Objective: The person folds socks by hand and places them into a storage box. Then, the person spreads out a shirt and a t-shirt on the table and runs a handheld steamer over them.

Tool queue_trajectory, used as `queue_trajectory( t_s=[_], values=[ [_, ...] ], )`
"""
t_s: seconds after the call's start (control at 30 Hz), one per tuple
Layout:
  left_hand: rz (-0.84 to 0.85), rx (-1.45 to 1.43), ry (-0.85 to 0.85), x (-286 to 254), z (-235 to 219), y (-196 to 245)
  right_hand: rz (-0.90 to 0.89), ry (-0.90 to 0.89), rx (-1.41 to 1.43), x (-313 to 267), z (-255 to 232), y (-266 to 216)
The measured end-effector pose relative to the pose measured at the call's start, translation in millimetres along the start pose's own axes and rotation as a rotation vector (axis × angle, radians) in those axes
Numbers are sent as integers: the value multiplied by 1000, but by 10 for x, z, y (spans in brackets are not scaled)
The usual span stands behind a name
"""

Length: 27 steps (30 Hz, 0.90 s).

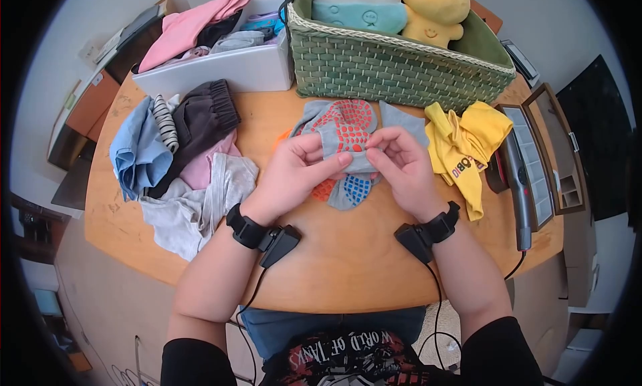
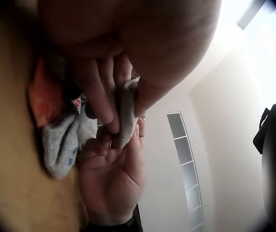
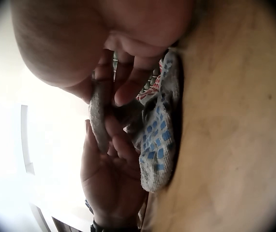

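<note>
The left hand (image 1: 294, 172) and right hand (image 1: 403, 167) both pinch a grey sock with red dots (image 1: 342, 144) in the middle of the frame. It sits between them, neither nearer. Its pinched edge runs side to side above the bench (image 1: 348, 266); its long way is hard to tell.

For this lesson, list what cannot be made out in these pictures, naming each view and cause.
Head view: floor of the green basket, hidden by its front side.
Head view: top of the teal plush toy, cut off by the upper edge.
Head view: some fingertips of the left hand, hidden behind the grey sock.
Left wrist view: detail of the orange cloth, too blurred.
</note>
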<state>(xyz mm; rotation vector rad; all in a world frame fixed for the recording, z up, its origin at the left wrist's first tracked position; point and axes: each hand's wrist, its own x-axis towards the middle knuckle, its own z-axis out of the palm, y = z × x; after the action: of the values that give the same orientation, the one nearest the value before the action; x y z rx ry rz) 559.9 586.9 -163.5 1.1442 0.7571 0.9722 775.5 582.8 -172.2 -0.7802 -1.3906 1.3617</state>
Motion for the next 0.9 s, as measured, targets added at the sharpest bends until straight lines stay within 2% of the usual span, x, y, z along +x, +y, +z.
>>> queue_trajectory(
  t_s=[0.13, 0.27, 0.37, 0.53, 0.67, 0.73, 0.9],
  values=[
    [-25, -24, -7, -12, -5, 36, -22, -32, -15, -15, 24, 0],
    [-50, -78, 17, -6, -16, 17, 36, -40, 11, 1, 1, 28],
    [-51, -120, 28, -3, 3, 15, -47, -80, 13, 1, 11, 49],
    [-57, -117, 23, 0, 12, -16, -192, -36, -239, 26, -59, 104],
    [-59, -133, 12, -4, -21, -18, -272, 36, -306, 12, -40, 24],
    [-70, -130, -3, 10, -32, -18, -368, -35, -573, 6, -61, -82],
    [-6, -128, 44, 18, 28, -39, -308, 90, -549, 5, -16, -72]
  ],
)
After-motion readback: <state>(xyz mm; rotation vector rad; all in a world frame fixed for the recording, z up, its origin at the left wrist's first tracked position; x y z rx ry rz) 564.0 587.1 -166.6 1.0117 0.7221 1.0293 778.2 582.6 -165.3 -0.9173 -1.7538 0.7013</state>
